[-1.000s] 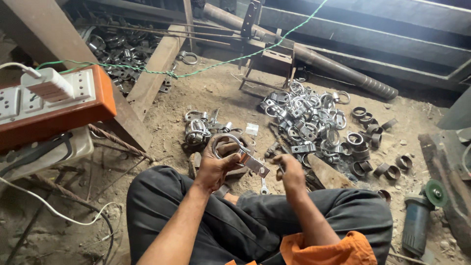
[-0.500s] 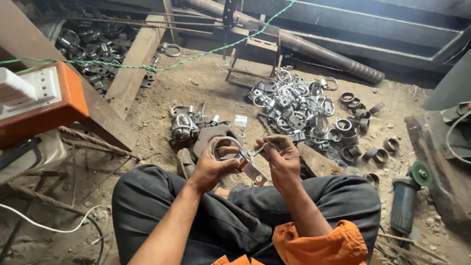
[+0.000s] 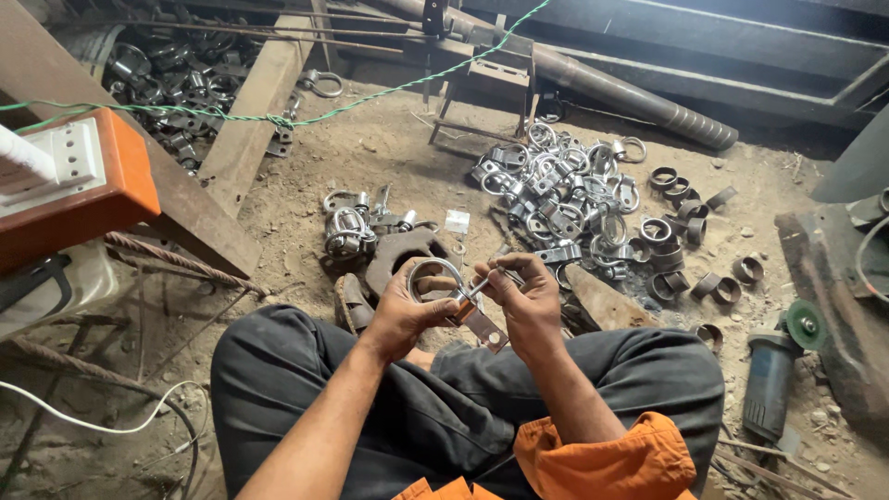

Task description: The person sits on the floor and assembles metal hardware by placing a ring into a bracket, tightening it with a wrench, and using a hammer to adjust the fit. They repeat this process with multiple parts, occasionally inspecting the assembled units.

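I sit cross-legged on a dirt floor in dark trousers. My left hand (image 3: 400, 313) grips a round metal pipe clamp (image 3: 435, 275) with a flat tab, held over my lap. My right hand (image 3: 526, 298) pinches a small bolt (image 3: 478, 284) at the clamp's side. A small group of assembled clamps (image 3: 350, 230) lies just beyond my left hand. A large heap of shiny clamps (image 3: 565, 199) lies beyond my right hand, with several loose dark metal rings (image 3: 690, 241) to its right.
An orange box with white sockets (image 3: 79, 176) stands at left. A wooden plank (image 3: 250, 130) slants away, more metal parts (image 3: 176, 69) behind it. A green cord (image 3: 389, 91) crosses above. An angle grinder (image 3: 773, 370) lies at right, a long pipe (image 3: 639, 97) at back.
My view has shifted a little; both hands stay together over my lap. The right hand's fingers have worked at the bolt on the clamp held in the left hand.
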